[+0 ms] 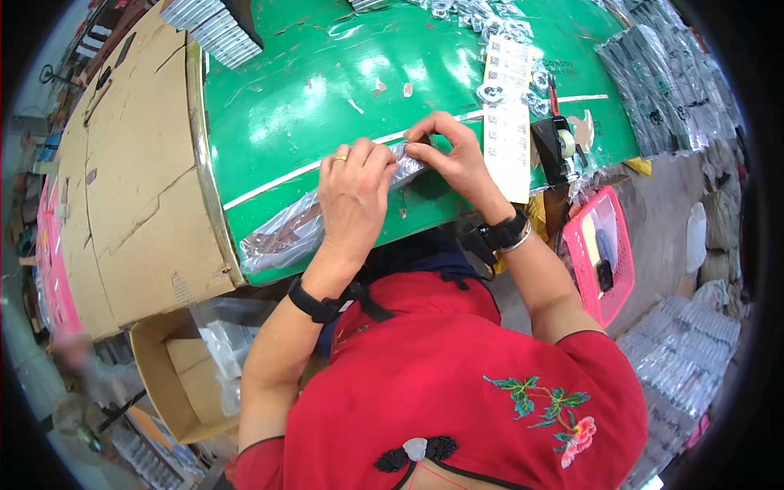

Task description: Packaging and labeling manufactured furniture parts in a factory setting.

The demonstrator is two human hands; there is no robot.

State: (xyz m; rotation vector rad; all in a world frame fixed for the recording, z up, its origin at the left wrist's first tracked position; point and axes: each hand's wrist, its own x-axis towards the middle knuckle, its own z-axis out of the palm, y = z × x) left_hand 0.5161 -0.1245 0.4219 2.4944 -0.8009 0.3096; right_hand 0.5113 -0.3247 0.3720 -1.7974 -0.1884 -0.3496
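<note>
A long clear plastic bag (282, 233) with a brown strip-like item inside lies slanted across the near edge of the green table (310, 98). My left hand (353, 189), with a gold ring, presses down on the bag near its upper end. My right hand (456, 155) pinches the bag's top end with fingertips. Both hands meet at the bag's right end. A black band sits on each wrist.
A white strip of printed labels (506, 114) lies right of my hands, beside a black tape dispenser (557, 147). Small bagged metal parts (490, 24) sit at the table's far side. Flattened cardboard (139, 171) lies left, a pink basket (608, 253) right, an open carton (175, 376) below.
</note>
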